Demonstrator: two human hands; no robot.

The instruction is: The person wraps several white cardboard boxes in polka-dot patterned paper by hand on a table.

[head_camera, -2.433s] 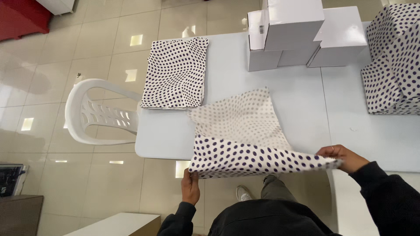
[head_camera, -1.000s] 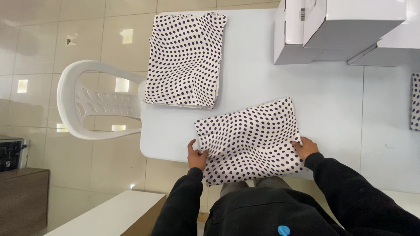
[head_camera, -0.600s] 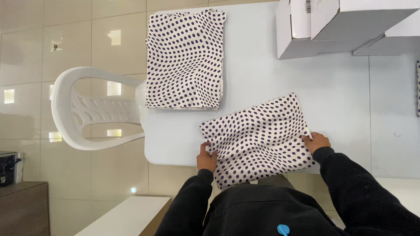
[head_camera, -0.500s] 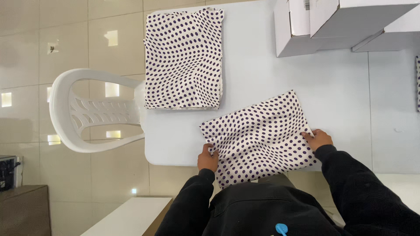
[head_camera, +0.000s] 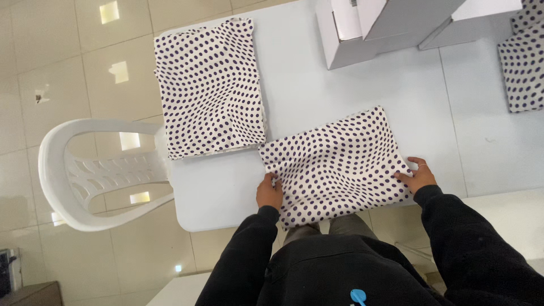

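A folded white cloth with dark dots (head_camera: pixel 334 161) lies flat on the pale table (head_camera: pixel 351 90), near its front edge. My left hand (head_camera: pixel 269 191) pinches the cloth's near left edge. On the near right corner rests my right hand (head_camera: pixel 418 174), fingers pressed onto the fabric. A second folded dotted cloth (head_camera: pixel 208 88) lies flat at the table's far left, just touching the first one's corner.
White cardboard boxes (head_camera: pixel 374 25) stand at the back of the table. More dotted fabric (head_camera: pixel 524 62) sits at the right edge. A white plastic chair (head_camera: pixel 96 175) stands left of the table on the tiled floor.
The cloth, earlier held half open over the table edge, is now folded into a flat rectangle. My hands slid along its near edge, and the view shifted slightly.
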